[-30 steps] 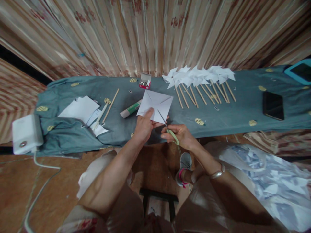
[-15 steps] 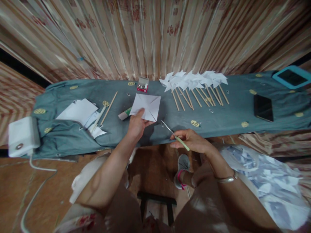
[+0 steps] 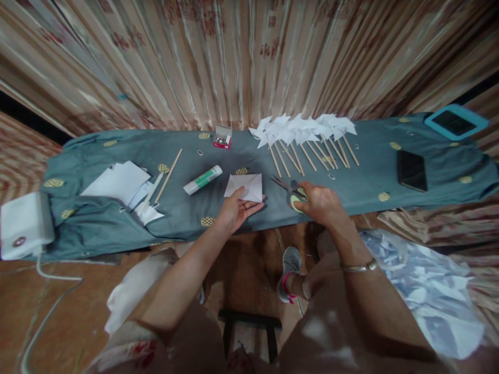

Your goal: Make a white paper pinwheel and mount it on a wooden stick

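My left hand holds a creased white paper square by its near edge, low over the blue-grey cloth. My right hand rests on the cloth with its fingers closed round the green handles of a pair of scissors, whose blades lie flat and point left toward the paper. A glue stick lies just left of the paper. A row of finished white paper pinwheels on wooden sticks lies beyond my right hand.
A small red box of pins stands at the back. Loose white sheets and wooden sticks lie at left, a white device at far left. A black phone and a blue-cased tablet lie at right. Paper scraps fill a bag by my knee.
The scissors came away from the paper and my right hand lowered them onto the cloth at right. My left hand brought the paper square down toward the cloth.
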`<state>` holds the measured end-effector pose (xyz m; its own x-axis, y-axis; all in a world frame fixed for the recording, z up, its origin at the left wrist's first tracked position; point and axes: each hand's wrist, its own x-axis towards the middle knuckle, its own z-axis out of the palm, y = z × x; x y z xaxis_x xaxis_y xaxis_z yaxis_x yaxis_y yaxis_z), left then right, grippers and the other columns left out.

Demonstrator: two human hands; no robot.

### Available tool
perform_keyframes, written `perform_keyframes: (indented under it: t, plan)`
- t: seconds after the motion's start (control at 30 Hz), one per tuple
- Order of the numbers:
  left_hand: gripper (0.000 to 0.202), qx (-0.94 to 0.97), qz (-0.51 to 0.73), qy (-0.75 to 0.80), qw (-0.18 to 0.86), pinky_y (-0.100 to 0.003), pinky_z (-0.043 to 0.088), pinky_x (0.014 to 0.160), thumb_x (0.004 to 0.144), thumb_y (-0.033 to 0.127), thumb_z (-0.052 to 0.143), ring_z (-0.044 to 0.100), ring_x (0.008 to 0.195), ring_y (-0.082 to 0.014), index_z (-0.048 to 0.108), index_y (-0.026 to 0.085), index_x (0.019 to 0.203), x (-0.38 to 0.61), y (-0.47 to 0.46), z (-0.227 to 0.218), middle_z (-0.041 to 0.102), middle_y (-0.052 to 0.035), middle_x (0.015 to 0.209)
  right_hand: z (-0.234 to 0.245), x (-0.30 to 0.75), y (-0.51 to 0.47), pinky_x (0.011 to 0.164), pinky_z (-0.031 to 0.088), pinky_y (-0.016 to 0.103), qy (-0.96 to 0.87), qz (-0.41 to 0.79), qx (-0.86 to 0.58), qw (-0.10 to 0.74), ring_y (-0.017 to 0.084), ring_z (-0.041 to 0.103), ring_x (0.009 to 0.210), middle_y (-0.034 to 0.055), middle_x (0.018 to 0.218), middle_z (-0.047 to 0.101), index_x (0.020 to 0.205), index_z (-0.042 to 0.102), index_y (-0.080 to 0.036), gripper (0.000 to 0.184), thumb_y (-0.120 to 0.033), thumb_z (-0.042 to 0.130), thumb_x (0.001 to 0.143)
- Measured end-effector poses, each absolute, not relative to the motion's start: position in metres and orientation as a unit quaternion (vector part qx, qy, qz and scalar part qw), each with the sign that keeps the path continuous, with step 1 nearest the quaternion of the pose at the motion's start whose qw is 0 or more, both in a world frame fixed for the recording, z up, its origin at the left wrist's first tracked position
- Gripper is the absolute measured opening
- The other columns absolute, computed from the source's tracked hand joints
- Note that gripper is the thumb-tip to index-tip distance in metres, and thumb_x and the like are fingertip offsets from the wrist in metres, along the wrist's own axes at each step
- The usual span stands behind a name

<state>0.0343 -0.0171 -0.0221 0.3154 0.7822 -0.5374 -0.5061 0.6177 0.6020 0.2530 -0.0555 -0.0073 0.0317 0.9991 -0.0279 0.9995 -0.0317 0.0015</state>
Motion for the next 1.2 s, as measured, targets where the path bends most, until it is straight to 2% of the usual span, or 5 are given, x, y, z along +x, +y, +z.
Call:
perform_keyframes:
  t: [0.33, 0.47, 0.7, 0.97, 1.2]
  plan:
    - [0.030, 0.228, 0.284, 0.439, 0.822, -0.030, 0.058, 0.074, 0.096, 0.028, 0.041, 0.073, 0.079, -0.0194, 0.062, 0.007, 0.097, 0.022, -0.061, -0.017, 0.072, -0.0162, 0.091, -0.008, 0.267, -0.034, 0.090, 0.049, 0.045, 0.710, -0.030, 0.704, -0.005, 0.035, 0.065, 0.103, 0.0211, 0.111, 0.070, 0.134, 0.055, -0.011, 0.050, -0.023, 0.058, 0.085]
    - [0.028, 0.530, 0.298, 0.453, 0.652, -0.032, 0.058, 0.063, 0.090, 0.034, 0.052, 0.067, 0.061, -0.0166, 0.068, 0.013, 0.097, 0.006, -0.062, -0.024, 0.070, -0.0087, 0.082, -0.012, 0.266, -0.032, 0.089, 0.049, 0.044, 0.723, -0.017, 0.691, -0.003, 0.034, 0.066, 0.102, 0.0194, 0.110, 0.071, 0.134, 0.054, -0.011, 0.049, -0.023, 0.055, 0.086]
    - [0.033, 0.864, 0.268, 0.391, 0.170, -0.052, 0.042, 0.108, 0.090, 0.016, 0.044, 0.045, 0.132, -0.0285, 0.064, 0.013, 0.116, -0.011, -0.015, -0.043, 0.060, -0.0155, 0.131, -0.009, 0.258, -0.025, 0.080, 0.051, 0.038, 0.683, -0.022, 0.730, 0.004, 0.033, 0.070, 0.097, 0.0189, 0.107, 0.072, 0.130, 0.053, -0.010, 0.045, -0.024, 0.055, 0.088]
    - [0.042, 0.885, 0.153, 0.422, 0.122, -0.052, 0.028, 0.116, 0.094, 0.026, 0.045, 0.034, 0.142, -0.0303, 0.052, 0.010, 0.132, -0.005, -0.011, -0.058, 0.048, -0.0163, 0.146, -0.014, 0.251, -0.019, 0.086, 0.051, 0.041, 0.699, -0.016, 0.713, -0.053, 0.031, 0.068, 0.098, 0.0170, 0.104, 0.073, 0.102, 0.071, -0.013, 0.024, -0.024, 0.053, 0.090]
    - [0.044, 0.892, 0.146, 0.416, 0.098, -0.052, 0.029, 0.115, 0.094, 0.030, 0.046, 0.037, 0.140, -0.0316, 0.052, 0.009, 0.133, -0.006, -0.012, -0.059, 0.049, -0.0173, 0.144, -0.036, 0.182, -0.020, 0.103, 0.042, 0.041, 0.811, -0.011, 0.550, -0.200, 0.025, 0.056, 0.117, 0.0152, 0.126, 0.064, 0.117, 0.065, -0.010, 0.034, -0.018, 0.040, 0.095]
